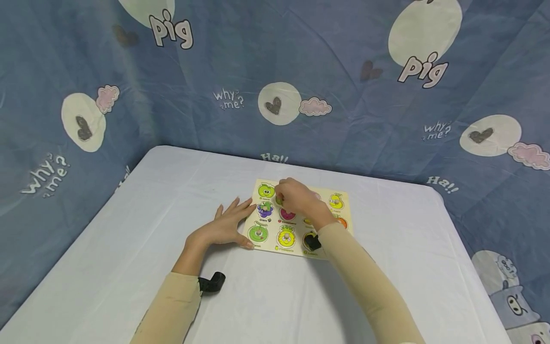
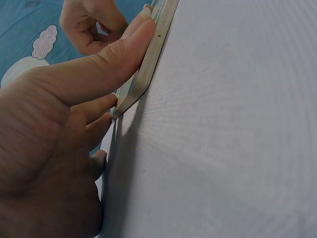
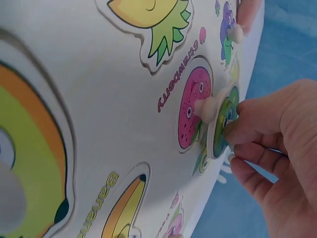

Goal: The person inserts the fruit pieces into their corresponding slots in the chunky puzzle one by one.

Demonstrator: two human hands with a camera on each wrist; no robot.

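Observation:
A cream-coloured wooden knob puzzle board [image 1: 272, 241] with fruit pictures lies on the table. With thumb and fingers my right hand [image 1: 296, 197] pinches a green fruit puzzle piece [image 3: 223, 121], which stands tilted at the board's far row, beside the strawberry piece [image 3: 192, 111]. Its exact fruit is partly hidden by the fingers. My left hand [image 1: 223, 227] is spread along the board's left edge, thumb [image 2: 131, 44] at the near corner and fingers touching the side. Near it are the grape piece [image 1: 265, 209] and the melon piece [image 1: 258, 232].
A white cloth covers the table [image 1: 142, 229]. Behind it hangs a blue printed curtain [image 1: 240, 52]. A black wrist strap mount [image 1: 212, 282] sits on the left sleeve; the right forearm [image 1: 365, 282] passes over the board's near right corner.

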